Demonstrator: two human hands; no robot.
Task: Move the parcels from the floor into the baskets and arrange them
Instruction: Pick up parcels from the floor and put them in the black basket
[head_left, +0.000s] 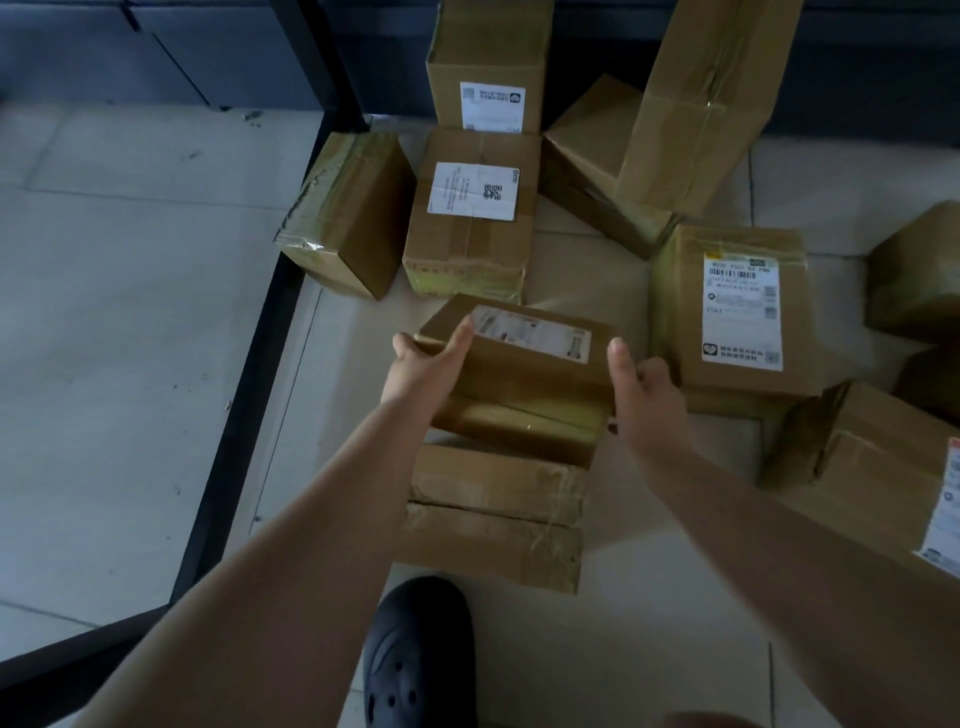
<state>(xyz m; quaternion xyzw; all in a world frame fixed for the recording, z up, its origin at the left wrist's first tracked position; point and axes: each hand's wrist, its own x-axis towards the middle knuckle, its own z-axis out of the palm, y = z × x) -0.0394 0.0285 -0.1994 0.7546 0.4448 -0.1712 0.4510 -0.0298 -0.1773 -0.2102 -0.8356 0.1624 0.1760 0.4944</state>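
1. Pale floor tiles (597, 270) carry a scatter of brown cardboard parcels, with a black-framed light platform (104, 312) off to the left of the hands.
2. Both hands form the grip on one small labelled parcel (519, 374): the left hand (423, 366) is curled round its left edge with the thumb on top, and the right hand (644, 395) clasps its right side.
3. Directly under that parcel lies a taped parcel (498, 514) on the floor.
4. Just beyond the grip stands a box with a QR label (472, 218); to its left a tilted, tape-wrapped box (348, 213).
5. Right of the grip lies a large-labelled parcel (737, 312).
6. Nearest the person, a dark clog (421, 654) rests on the tiles.
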